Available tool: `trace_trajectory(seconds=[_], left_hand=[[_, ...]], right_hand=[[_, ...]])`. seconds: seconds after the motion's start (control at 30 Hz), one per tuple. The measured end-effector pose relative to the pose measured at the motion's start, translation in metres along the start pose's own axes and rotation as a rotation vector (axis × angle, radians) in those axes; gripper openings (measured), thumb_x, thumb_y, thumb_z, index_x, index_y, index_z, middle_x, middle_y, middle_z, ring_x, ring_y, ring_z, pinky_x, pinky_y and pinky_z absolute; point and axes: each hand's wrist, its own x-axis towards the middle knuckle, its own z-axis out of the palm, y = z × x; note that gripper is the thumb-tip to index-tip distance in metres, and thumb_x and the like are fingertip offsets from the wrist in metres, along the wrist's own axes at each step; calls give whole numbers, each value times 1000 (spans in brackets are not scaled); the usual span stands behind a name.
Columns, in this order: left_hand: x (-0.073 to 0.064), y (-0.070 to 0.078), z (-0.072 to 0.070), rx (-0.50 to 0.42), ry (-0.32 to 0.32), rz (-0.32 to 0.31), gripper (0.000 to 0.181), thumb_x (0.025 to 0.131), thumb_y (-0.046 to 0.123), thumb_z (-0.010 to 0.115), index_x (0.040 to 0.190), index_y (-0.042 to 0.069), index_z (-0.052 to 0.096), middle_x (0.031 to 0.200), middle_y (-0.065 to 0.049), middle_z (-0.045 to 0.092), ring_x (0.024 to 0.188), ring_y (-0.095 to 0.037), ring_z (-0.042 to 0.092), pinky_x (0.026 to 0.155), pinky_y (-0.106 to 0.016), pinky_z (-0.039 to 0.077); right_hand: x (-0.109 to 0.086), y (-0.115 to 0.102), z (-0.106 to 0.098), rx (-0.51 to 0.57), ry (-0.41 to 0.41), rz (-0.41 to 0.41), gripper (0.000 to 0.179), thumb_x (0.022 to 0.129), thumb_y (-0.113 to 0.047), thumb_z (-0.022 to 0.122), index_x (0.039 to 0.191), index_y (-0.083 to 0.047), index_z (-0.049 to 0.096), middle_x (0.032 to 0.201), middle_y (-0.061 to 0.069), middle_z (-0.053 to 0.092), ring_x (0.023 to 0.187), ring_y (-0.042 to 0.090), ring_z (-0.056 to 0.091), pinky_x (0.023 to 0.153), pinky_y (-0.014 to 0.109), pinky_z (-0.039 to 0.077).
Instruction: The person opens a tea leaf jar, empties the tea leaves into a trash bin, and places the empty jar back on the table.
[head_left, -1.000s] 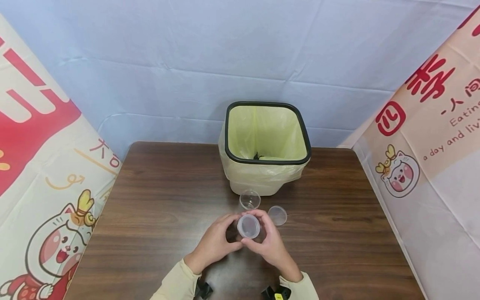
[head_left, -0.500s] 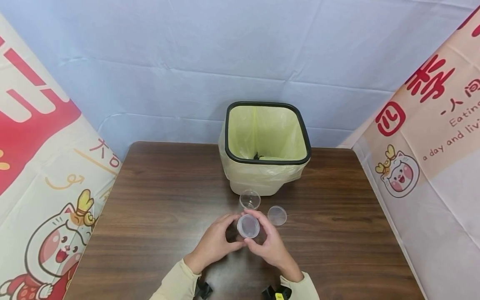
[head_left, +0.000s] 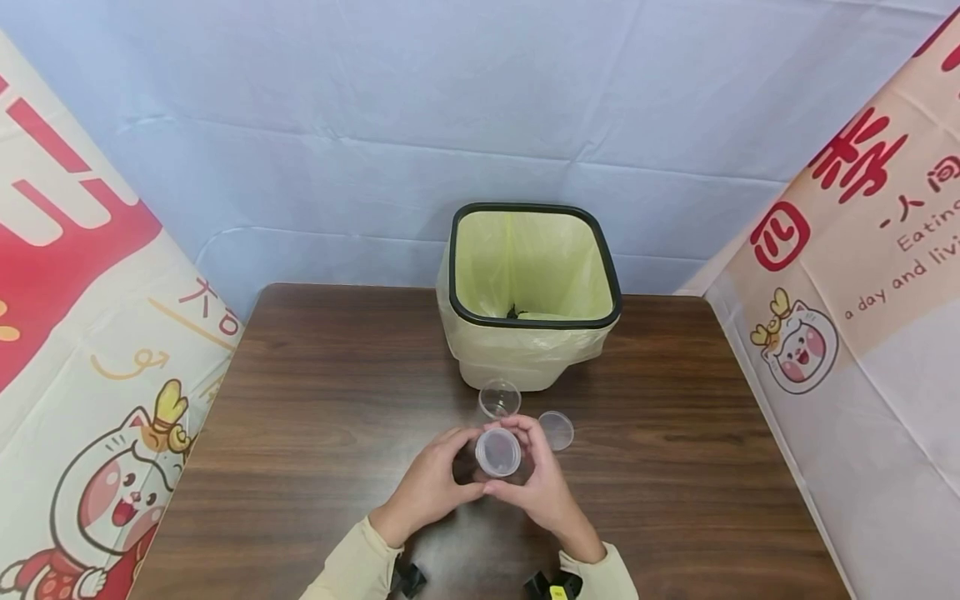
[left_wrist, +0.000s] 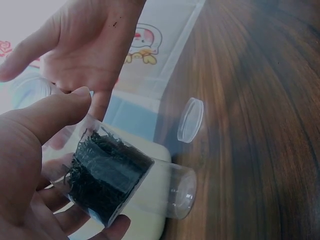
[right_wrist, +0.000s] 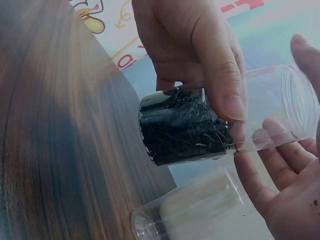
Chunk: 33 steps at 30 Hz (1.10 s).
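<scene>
A clear plastic jar [right_wrist: 185, 125], partly filled with dark, dry, shredded leaves like loose tea, is between my hands. My left hand [head_left: 435, 479] grips its body, thumb on one side and fingers on the other. Curled round its upper end is my right hand [head_left: 543, 487], with fingertips at the jar wall beside the translucent lid [head_left: 498, 452]. The head view looks straight down onto that lid. A second clear jar [left_wrist: 182, 195] stands just beyond, uncapped and without leaves. To its right a loose clear lid [head_left: 556, 431] lies on the table.
Behind the jars stands a bin [head_left: 510, 354] with a black rim and a pale yellow liner; something dark shows inside. The brown wooden table [head_left: 337, 383] meets a pale blue cloth backdrop [head_left: 337, 183]. Printed cloths hang at both sides.
My right thumb and fingers have shifted slightly round the lid, moving in and then back out. The left hand, the second jar and the loose lid stay put.
</scene>
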Motion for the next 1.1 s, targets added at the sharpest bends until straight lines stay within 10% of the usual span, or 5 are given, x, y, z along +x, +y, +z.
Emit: trace_trajectory(seconds=[0.3,1.1], left_hand=[[-1,-1,0,0,8,14,65,75,20,92,133,12,63,124,0,65,119,-16,59,103,-40,49],[-2,-2,0,-11,11,24,66,74,23,93,132,11,63,126,1,65,120,-15,58,103,-39,49]], right_hand=[[1,-2,3,-49,23,40,69,74,12,84,132,4,47,128,23,62,122,14,59,102,24,42],[-1,1,1,-90,-10,-30,70,77,15,75,141,5,48,131,25,60,127,16,56,109,24,40]])
